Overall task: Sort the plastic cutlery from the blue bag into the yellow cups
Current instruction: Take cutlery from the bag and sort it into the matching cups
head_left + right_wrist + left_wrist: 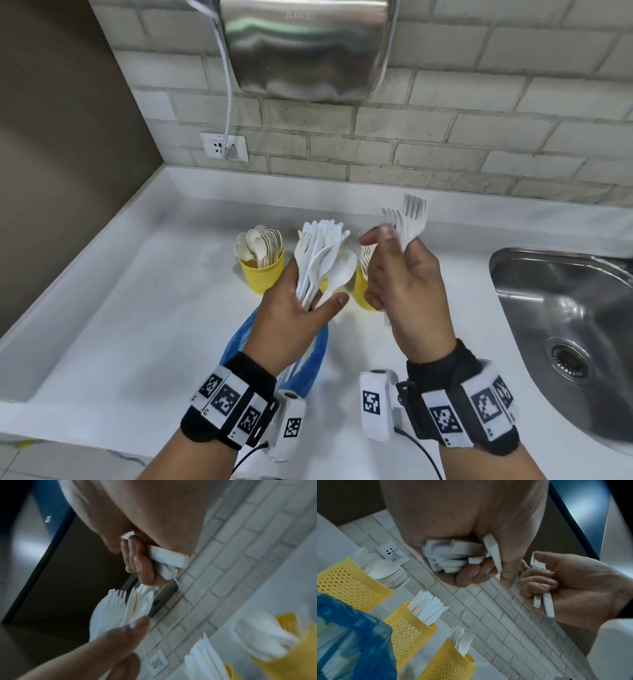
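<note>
My left hand [294, 308] grips a fanned bundle of white plastic cutlery [318, 263] by the handles, over the blue bag [308, 363]. Their handle ends [453, 558] poke out of the fist in the left wrist view. My right hand [404, 284] holds white forks [409, 219] upright, tines up, just right of the bundle; its fingers curl round the handles [164, 557]. Three yellow mesh cups stand behind: one with spoons [351, 582], one with knives [409, 631], one with forks [448, 665]. In the head view my hands hide most of the knife cup.
A steel sink [565, 325] is set into the white counter [137, 308] at the right. A metal hand dryer [305, 48] hangs on the brick wall above, its cable plugged into a socket [224, 146]. A brown wall closes the left side.
</note>
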Tool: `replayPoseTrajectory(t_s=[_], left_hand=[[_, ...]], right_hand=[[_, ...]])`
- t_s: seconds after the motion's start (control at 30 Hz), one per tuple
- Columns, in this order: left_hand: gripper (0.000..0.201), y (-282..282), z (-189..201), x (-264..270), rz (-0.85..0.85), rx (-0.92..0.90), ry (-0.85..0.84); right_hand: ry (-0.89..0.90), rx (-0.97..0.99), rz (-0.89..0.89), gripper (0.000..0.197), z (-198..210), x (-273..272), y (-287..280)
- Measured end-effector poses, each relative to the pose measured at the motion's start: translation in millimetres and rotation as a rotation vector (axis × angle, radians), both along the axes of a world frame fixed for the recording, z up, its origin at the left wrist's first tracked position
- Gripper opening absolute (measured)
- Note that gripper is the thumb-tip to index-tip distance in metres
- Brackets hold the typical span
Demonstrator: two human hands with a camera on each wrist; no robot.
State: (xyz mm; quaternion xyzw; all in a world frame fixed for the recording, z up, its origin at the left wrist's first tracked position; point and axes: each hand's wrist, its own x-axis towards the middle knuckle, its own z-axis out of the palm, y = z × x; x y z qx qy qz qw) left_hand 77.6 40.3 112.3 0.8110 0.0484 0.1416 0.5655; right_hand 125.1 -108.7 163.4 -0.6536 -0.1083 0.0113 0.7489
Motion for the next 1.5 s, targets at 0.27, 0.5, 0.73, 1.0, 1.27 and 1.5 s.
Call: replayPoseTrajectory(t_s=[0.27,0.5,0.73,1.0,1.27,1.5], left_hand=[[0.062,-3.6,1.5,-2.9,-0.085,0.009,-0.014],[0.06,1.7,2.5,-6.0,-0.072,0.009,0.017],[0.058,-3.7,5.4,-5.8,-0.101,-0.021,0.01],[0.057,-5.9,3.5,-2.5,-0.078,-0.031,-0.008],[0.055,-10.6,2.9,1.2,-0.049,0.057,-0.028],[0.05,-12.5,5.2,5.1,0.019,0.151,-0.078]], right_hand=[[-0.341,-0.469,0.048,0.023,7.5,1.0,-9.6],[-0.344,-0.316,-0.096,0.005,11.1,4.0,-15.0],[-0.198,-0.322,0.041,0.018,7.1,-1.8,-11.9],[-0.19,-0.284,-0.04,0.013,0.3,-10.3,-4.0],[0.005,0.01,-0.054,0.016,4.7,-11.8,0.0],[-0.007,0.043,-0.082,0.023,3.3,-15.8,8.4]])
